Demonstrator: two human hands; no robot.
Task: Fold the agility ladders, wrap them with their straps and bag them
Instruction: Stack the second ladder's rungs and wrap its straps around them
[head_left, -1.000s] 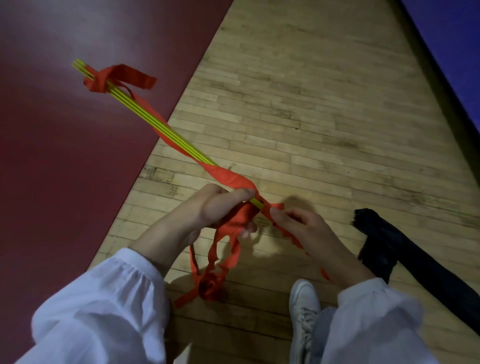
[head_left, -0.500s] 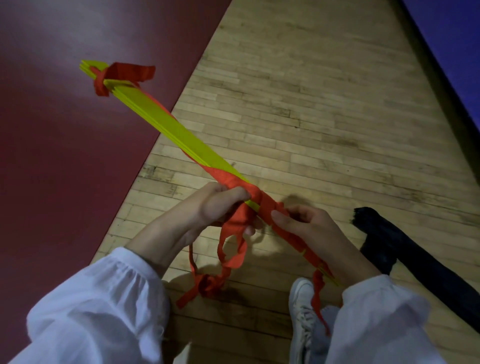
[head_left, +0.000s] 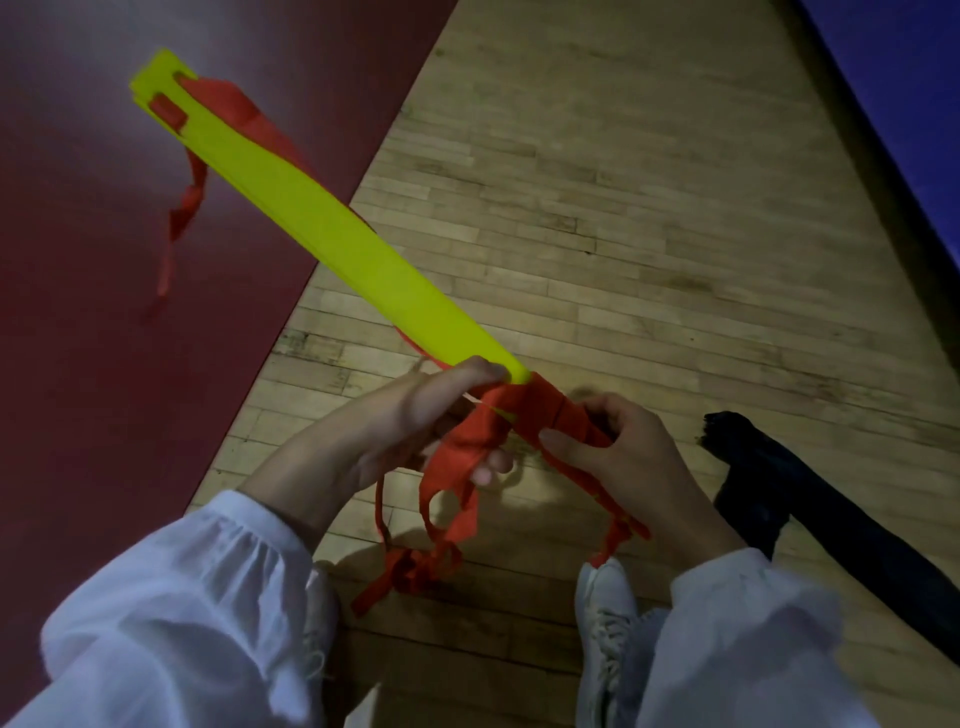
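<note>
A stack of flat yellow ladder rungs (head_left: 322, 234) points up and to the left, held in the air above the floor. Red strap (head_left: 550, 415) is wound around the near end of the stack. My left hand (head_left: 415, 415) grips the rungs and strap at that end, with loose red loops (head_left: 447, 493) hanging below it. My right hand (head_left: 618, 452) pinches the wound strap just to the right. More red strap dangles from the far end (head_left: 184, 202). A black bag (head_left: 831, 530) lies on the floor at the right.
Wooden floor (head_left: 623, 208) runs ahead, with a dark red mat (head_left: 104, 364) on the left and a blue mat (head_left: 909, 104) at the far right. My white shoes (head_left: 605, 623) stand at the bottom.
The rung stack has rolled so its broad yellow face shows instead of its edges. The strap at the far end has swung loose and hangs down. More strap lies wound near my hands.
</note>
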